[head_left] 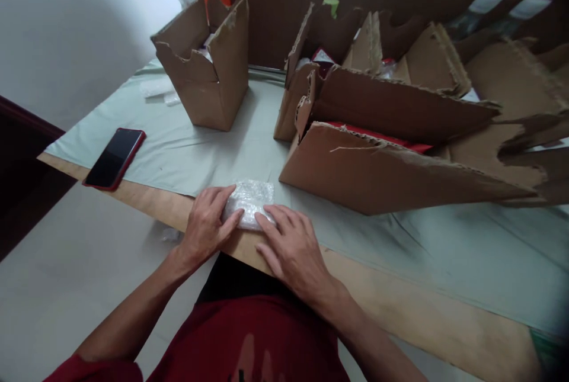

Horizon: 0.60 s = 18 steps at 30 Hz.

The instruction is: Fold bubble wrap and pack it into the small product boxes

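A small packet of clear bubble wrap point(251, 198) lies flat at the table's front edge, between my two hands. What it may contain cannot be made out through the shiny plastic. My left hand point(210, 220) grips its left side, the thumb across the near corner and the fingers along the far edge. On the right side my right hand point(296, 246) rests with fingers stretched out, their tips pressing on the wrap and the thumb apart, near the table edge.
A phone point(114, 158) in a red case lies at the left table edge. Behind it stands an open cardboard box point(213, 80) beside clear plastic pieces point(156, 89). Several open cardboard bins point(400, 175) holding items line the right side. Two white-capped bottles point(486, 2) stand at the back.
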### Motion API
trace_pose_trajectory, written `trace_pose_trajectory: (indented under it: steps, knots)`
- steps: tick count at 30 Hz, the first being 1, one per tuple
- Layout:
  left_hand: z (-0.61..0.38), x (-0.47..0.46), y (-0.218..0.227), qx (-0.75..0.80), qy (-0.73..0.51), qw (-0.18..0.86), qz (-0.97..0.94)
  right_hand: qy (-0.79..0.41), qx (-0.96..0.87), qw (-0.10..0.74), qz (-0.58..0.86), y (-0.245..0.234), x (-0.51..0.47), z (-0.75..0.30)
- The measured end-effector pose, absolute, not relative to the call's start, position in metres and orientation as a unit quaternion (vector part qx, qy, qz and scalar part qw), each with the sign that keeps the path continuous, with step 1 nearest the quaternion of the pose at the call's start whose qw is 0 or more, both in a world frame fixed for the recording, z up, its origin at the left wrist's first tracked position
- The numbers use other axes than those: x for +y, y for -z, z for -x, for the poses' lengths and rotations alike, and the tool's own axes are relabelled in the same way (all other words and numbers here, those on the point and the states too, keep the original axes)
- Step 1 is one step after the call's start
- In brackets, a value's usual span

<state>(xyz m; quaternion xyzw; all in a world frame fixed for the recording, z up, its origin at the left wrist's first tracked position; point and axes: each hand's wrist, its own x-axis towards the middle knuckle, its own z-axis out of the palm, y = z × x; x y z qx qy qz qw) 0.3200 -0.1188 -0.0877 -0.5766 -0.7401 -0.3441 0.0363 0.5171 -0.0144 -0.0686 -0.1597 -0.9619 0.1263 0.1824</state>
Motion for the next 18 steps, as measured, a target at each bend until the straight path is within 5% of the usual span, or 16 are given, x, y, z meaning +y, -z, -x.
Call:
trace_pose_trajectory:
  steps: [4,10,18]
  knots:
    - [-0.331,-0.143,0.08,-0.765,0.452,-0.056,0.454,-0.165,-0.948,0.209,0.177,0.073,-0.004,-0.505]
    - [-0.356,-0.167,0.075,-0.634,0.616,-0.415,0.217,-0.271,-0.903,0.269,0.198,0.06,-0.01,-0.515]
    - [-0.37,-0.143,0.082,-0.558,0.665,-0.467,0.165,-0.384,-0.863,0.233,0.231,0.054,-0.03,-0.536]
